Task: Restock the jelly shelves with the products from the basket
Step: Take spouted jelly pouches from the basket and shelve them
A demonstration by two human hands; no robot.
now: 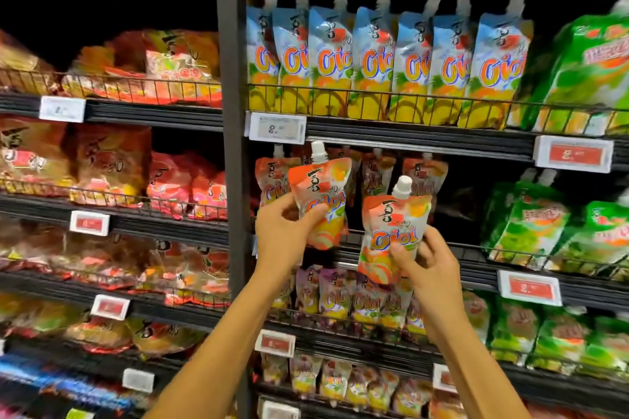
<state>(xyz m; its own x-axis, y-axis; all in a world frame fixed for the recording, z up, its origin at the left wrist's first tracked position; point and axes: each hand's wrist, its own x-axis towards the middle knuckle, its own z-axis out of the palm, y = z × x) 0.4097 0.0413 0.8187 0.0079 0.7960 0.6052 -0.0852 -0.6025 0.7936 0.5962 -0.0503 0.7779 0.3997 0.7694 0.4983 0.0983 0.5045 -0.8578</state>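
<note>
Our left hand (279, 237) had fingers curled round the left pouch (323, 194) & our right hand (429, 262) round the right pouch (391, 224), so we needed to stand both upright on the shelf (476, 274).

shop | stocked shelves (408, 143) | price tags (276, 126)

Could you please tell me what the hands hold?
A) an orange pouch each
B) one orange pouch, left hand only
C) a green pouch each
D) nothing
A: the left hand grips the left pouch and the right hand the right pouch, both orange.
</note>
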